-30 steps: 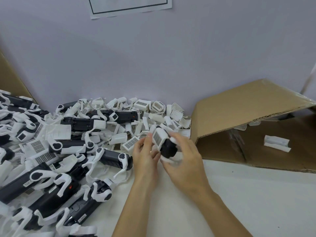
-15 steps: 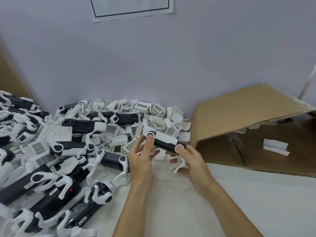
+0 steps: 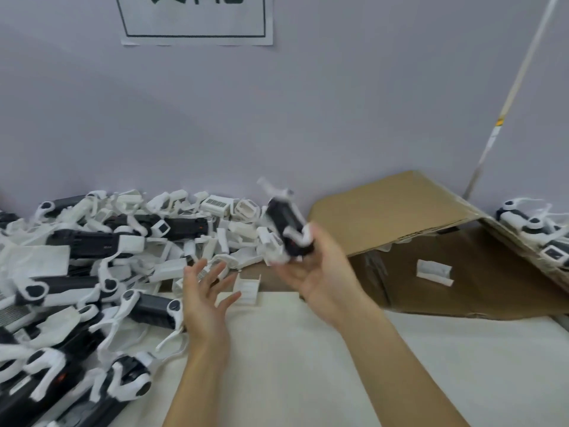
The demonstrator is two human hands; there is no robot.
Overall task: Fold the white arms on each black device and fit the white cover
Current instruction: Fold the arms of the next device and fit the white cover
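Black oblong plastic device with white hinged arms (image 3: 288, 224), blurred, tilted up above the white tabletop (image 3: 308, 365), held in the right hand (image 3: 320, 272), fingers curled under and around its lower end. One white arm sticks out at the top; can't tell if the cover is on. Left hand (image 3: 204, 298) empty, fingers spread loosely, hovering just beside a small white plastic cover (image 3: 248, 288) on the table edge. Big pile of black devices and loose white covers (image 3: 92, 272) at left looks mostly unprocessed. Brown cardboard box lying on its side (image 3: 431, 241) at right holds one white piece (image 3: 434, 271). Lots left, I'd say.
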